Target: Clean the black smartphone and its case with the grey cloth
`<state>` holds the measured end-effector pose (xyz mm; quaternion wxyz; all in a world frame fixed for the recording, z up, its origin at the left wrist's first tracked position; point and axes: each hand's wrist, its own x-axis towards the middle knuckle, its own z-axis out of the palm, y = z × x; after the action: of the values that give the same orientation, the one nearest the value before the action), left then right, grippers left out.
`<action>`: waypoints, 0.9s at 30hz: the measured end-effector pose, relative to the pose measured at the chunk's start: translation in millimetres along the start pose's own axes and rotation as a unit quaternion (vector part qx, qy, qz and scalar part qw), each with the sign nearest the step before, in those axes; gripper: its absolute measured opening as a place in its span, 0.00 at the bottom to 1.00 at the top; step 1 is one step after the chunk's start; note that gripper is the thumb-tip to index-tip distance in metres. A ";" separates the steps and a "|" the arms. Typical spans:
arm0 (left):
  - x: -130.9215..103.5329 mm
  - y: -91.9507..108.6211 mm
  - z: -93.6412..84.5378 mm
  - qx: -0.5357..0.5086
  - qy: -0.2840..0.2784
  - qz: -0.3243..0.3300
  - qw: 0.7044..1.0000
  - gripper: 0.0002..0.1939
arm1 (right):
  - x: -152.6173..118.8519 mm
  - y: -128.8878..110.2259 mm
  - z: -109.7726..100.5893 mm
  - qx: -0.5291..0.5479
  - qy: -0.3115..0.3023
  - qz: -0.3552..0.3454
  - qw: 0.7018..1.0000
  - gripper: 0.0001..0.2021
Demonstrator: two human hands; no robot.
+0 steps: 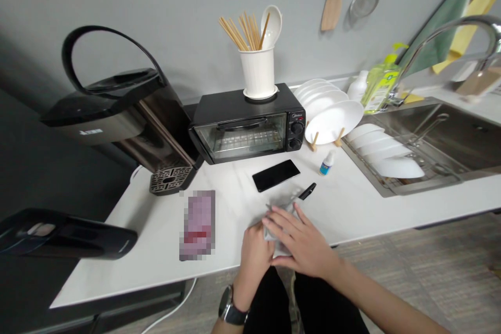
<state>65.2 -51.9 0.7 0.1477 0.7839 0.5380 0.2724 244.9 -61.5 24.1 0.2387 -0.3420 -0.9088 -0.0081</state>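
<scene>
At the counter's front edge, a light grey cloth-like item lies between my two hands. My left hand, with a watch on its wrist, has its fingers curled at the item's left side, partly hidden by the other hand. My right hand rests over the item with its fingers spread. Just beyond it a black pen-like object sticks out. A black phone lies flat behind my hands, and a small white bottle with a blue label stands to its right.
A toaster oven stands at the back, bearing a white utensil cup. At left are a dark machine, a blurred purple item and a black device. Plates and a sink are at right.
</scene>
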 end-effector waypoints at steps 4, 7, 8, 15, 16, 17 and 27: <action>4.1 7.9 -7.0 -0.047 -0.009 0.016 0.999 0.17 | 2.7 60.3 -14.7 -0.026 0.066 0.139 0.988 0.29; 5.3 10.9 -10.3 -0.077 -0.008 0.022 0.997 0.19 | 5.3 63.2 -7.7 -0.044 0.118 0.220 0.967 0.29; 5.0 10.4 -10.2 -0.079 -0.007 0.025 0.997 0.20 | 5.8 53.3 -2.4 -0.041 0.127 0.228 0.964 0.31; -2.3 -5.2 3.5 0.007 0.001 0.014 1.000 0.15 | 5.5 -33.3 19.9 0.014 0.040 0.066 0.997 0.47; -2.8 -6.1 4.3 0.011 0.000 0.012 1.000 0.14 | 5.2 -30.5 17.6 0.014 0.033 0.034 0.999 0.46; -2.8 -5.9 4.0 0.015 0.001 0.009 1.000 0.14 | 5.1 -22.7 14.1 0.011 0.035 0.012 0.999 0.44; 4.7 7.8 -5.4 -0.069 0.023 0.001 0.997 0.16 | 31.8 15.6 4.1 0.014 0.144 0.226 0.963 0.26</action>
<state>69.3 -50.8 10.5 0.1890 0.7659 0.5201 0.3274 232.2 -29.2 32.1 0.3676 -0.5303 -0.7639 0.0097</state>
